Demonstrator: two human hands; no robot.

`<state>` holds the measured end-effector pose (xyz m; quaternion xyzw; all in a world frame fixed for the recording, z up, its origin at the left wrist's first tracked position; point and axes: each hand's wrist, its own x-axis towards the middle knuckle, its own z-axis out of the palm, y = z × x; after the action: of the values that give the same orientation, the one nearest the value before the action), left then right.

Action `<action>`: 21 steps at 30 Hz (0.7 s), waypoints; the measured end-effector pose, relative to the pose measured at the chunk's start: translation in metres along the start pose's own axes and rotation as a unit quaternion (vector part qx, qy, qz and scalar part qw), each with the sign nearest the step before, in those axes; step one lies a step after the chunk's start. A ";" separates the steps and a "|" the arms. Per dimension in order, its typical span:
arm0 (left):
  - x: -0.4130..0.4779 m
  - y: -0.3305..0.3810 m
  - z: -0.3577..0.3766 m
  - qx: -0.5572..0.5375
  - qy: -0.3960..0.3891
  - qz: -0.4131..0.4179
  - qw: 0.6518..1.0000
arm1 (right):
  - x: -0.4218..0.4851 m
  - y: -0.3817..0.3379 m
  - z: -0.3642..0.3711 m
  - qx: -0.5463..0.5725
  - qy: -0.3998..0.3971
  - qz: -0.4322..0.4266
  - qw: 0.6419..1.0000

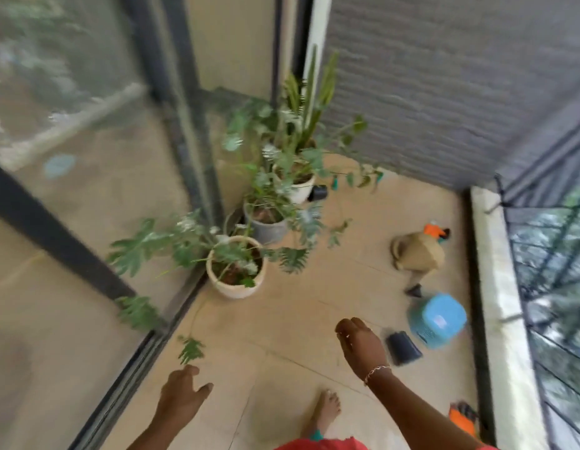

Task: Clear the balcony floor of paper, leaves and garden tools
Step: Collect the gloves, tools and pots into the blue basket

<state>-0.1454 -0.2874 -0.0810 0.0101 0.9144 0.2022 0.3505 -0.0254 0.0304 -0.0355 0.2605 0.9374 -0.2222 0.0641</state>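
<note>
The view is motion-blurred. My left hand hangs low over the tiled balcony floor, fingers loosely spread, holding nothing. My right hand reaches forward above the floor, fingers relaxed and empty, a bracelet on the wrist. A green leaf on a thin stem lies on the floor just ahead of my left hand. To the right of my right hand lies a small black object. An orange-handled tool lies behind a tan watering can. Another orange tool lies at the lower right.
Three potted plants, cream, grey and white, stand along the glass door at left. A blue plastic stool sits by the white ledge and railing. A small black pot lies near the grey wall. My bare foot is below.
</note>
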 end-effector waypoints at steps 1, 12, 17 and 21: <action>0.010 0.025 0.002 0.011 -0.008 0.024 1.000 | -0.003 0.018 -0.008 0.007 0.014 0.026 1.000; 0.056 0.268 0.052 0.043 -0.047 0.133 0.989 | 0.004 0.184 -0.081 0.013 0.034 0.153 0.988; 0.066 0.344 0.086 0.023 -0.049 0.182 0.982 | 0.011 0.237 -0.107 0.022 0.029 0.209 0.977; 0.076 0.393 0.102 0.037 -0.092 0.199 0.975 | 0.018 0.263 -0.117 0.038 0.039 0.257 0.965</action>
<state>-0.1855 0.1226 -0.0501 0.2237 0.8647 0.2324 0.3849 0.0947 0.2926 -0.0363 0.5033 0.8316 -0.2233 0.0723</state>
